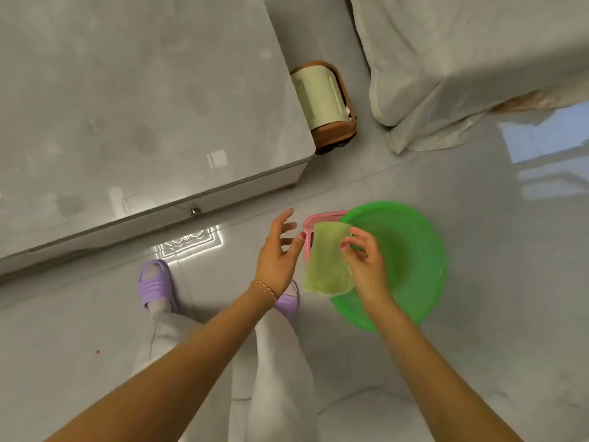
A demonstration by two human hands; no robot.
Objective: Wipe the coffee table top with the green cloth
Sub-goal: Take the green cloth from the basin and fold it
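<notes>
1. I'm pinching the green cloth (328, 261) by its right edge in my right hand (363, 260), letting it hang flat over the rim of the green basin (411, 250), probably so drips are falling there.
2. My left hand (279, 250) is hovering just beside it, fingers spread and holding nothing, likely readying to take the free edge.
3. The coffee table (127, 106) is waiting beyond, well apart from the cloth, unwiped I judge.

A single head view looks steeply down from standing height, floor (478, 282) close below, coffee table (127, 106) at upper left.
</notes>
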